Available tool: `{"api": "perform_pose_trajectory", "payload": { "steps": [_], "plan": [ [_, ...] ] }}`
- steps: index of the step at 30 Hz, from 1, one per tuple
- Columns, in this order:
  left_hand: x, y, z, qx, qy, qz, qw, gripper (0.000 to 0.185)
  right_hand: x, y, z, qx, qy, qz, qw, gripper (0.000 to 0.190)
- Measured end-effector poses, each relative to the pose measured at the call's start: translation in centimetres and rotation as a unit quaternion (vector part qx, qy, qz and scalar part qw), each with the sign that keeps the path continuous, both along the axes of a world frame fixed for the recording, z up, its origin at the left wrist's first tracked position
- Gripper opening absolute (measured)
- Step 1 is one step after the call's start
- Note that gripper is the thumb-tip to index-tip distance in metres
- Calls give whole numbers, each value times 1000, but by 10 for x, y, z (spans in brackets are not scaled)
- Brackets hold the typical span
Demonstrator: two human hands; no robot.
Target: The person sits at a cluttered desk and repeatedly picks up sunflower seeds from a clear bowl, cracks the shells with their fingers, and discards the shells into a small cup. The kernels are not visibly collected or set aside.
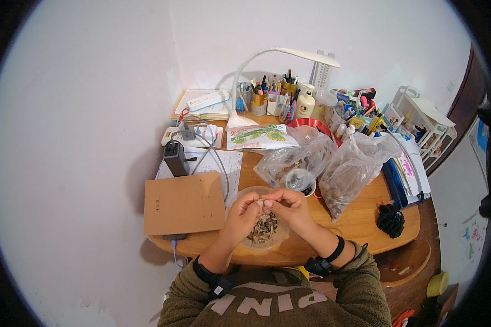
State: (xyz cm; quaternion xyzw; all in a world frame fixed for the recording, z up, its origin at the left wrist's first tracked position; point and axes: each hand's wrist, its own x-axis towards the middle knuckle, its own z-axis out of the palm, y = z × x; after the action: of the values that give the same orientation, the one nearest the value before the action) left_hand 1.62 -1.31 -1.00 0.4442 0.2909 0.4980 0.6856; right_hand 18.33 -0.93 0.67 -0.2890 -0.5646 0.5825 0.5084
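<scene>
My left hand (246,210) and my right hand (287,207) meet above a translucent plastic bowl (284,237). Between the fingertips of both hands is a small pale seed-like piece (261,200), mostly covered by the fingers. Many dry shells (263,229), brown and pale, lie in the bowl below. Just beyond my hands is a small white cup (289,175) with dark bits in it, partly under a clear plastic bag (270,165). To its right stands a fuller clear plastic bag (345,180) with brownish contents.
A brown folder (184,204) lies left, by a black power adapter (175,157) and cables. Behind are a sunflower-printed packet (262,137), a white desk lamp (239,118), pen holders (259,102) and a pump bottle (305,104). A black fluffy scrunchie (390,221) lies right.
</scene>
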Motion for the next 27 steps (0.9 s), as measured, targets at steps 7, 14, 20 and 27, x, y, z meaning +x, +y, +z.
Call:
{"api": "perform_pose_trajectory", "payload": {
  "steps": [7, 14, 20, 27],
  "plan": [
    [-6, 4, 2, -13, 15, -11, 1000, 22, -3, -2, 9, 161, -80, -41, 983, 14],
    [-9, 7, 3, 24, 32, -5, 999, 22, -1, 2, 10, 151, -102, -29, 983, 14],
    [-4, 9, 1, 82, 80, 48, 992, 19, -6, 0, 5, 49, -44, -24, 998, 12],
    [0, 6, 3, 149, 153, 106, 971, 19, -11, 4, 1, -24, -21, -30, 999, 9]
  ]
}}
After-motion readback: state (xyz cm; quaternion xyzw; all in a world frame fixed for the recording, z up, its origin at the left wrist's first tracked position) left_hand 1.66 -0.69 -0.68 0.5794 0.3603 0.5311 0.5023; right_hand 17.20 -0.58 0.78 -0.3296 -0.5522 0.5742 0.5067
